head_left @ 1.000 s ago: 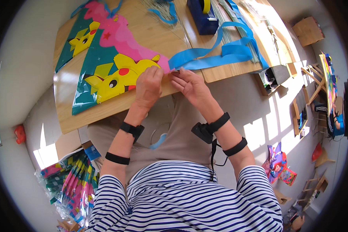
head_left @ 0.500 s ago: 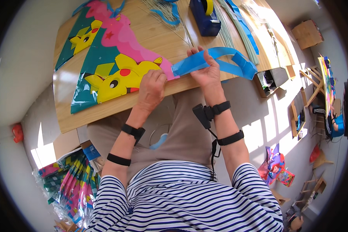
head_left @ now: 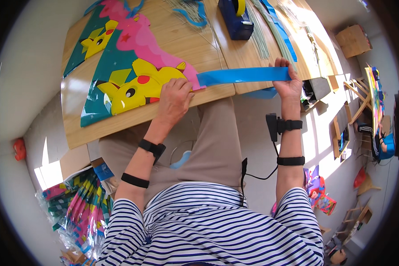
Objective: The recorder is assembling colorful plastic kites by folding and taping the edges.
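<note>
Pressing our left hand flat on the kite at the bench's near edge, our right hand pinches the blue strip, stretched rightward along that edge.

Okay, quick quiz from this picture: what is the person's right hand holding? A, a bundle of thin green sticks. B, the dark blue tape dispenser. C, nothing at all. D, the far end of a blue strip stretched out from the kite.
D: the right hand grips the end of the blue strip, pulled taut from the kite, which the left hand presses onto the wooden table.
</note>
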A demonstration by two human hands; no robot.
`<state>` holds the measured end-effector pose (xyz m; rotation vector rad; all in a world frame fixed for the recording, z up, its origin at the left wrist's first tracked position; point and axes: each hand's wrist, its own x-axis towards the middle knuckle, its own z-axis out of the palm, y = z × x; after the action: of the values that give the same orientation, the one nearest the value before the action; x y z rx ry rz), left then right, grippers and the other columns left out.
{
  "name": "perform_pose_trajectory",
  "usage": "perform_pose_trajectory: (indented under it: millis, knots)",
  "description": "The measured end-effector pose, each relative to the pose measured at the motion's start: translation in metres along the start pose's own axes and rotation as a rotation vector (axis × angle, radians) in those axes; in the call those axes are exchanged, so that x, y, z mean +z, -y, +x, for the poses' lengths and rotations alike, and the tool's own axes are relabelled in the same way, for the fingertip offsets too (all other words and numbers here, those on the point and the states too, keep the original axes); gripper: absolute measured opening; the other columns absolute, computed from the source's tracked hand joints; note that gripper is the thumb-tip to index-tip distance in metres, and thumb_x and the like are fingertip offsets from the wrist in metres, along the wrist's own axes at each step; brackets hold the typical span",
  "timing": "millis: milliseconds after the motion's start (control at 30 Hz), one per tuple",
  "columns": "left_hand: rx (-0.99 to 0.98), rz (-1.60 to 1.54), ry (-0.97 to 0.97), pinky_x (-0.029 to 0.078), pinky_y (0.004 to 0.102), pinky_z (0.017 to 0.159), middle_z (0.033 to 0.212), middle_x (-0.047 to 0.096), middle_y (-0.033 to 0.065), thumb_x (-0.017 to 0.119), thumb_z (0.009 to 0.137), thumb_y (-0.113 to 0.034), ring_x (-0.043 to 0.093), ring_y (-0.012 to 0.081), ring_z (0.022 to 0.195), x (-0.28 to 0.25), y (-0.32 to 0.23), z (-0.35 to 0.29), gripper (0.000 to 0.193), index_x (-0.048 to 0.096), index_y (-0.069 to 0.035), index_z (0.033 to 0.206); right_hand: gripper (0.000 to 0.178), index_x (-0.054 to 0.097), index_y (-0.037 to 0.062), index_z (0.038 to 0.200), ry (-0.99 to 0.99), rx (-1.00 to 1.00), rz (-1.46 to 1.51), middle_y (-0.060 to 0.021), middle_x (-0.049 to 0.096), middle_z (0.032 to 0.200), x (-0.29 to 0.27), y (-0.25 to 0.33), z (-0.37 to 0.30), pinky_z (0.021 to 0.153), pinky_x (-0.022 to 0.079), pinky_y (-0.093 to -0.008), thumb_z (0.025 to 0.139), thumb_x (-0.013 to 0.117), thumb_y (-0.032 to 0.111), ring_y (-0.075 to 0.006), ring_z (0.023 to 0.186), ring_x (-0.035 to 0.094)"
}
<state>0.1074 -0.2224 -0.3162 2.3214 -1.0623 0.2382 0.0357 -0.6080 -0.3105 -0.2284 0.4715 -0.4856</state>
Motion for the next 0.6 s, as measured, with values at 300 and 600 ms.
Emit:
perform_pose_trajectory:
  millis: [300,600]
  knots:
    - [-0.012,-0.014,0.007,0.049,0.0446,0.085,0.102,0.066,0.0117,0.076,0.081,-0.01,0.061,0.0336,0.101,-0.001,-0.001,0.003,0.023,0.068,-0.004,0.102,0.033,0.06,-0.007,0.119,-0.237,-0.394,-0.229,-0.0227,0.067,0.123,0.004,0.184,0.022,0.114,0.04,-0.0635,0.11,0.042,0.019,-0.0398,0.124,0.061]
    - [-0.076,-0.136,-0.095,0.05,0.0451,0.096,0.116,0.066,0.0177,0.08,0.079,-0.013,0.061,0.0372,0.111,-0.009,-0.004,0.002,0.04,0.067,0.0,0.114,0.033,0.054,-0.013,0.124,0.037,-0.521,-0.658,-0.0314,0.064,0.122,0.125,0.143,0.013,0.11,0.049,-0.0582,0.11,0.044,0.015,-0.0454,0.119,0.063]
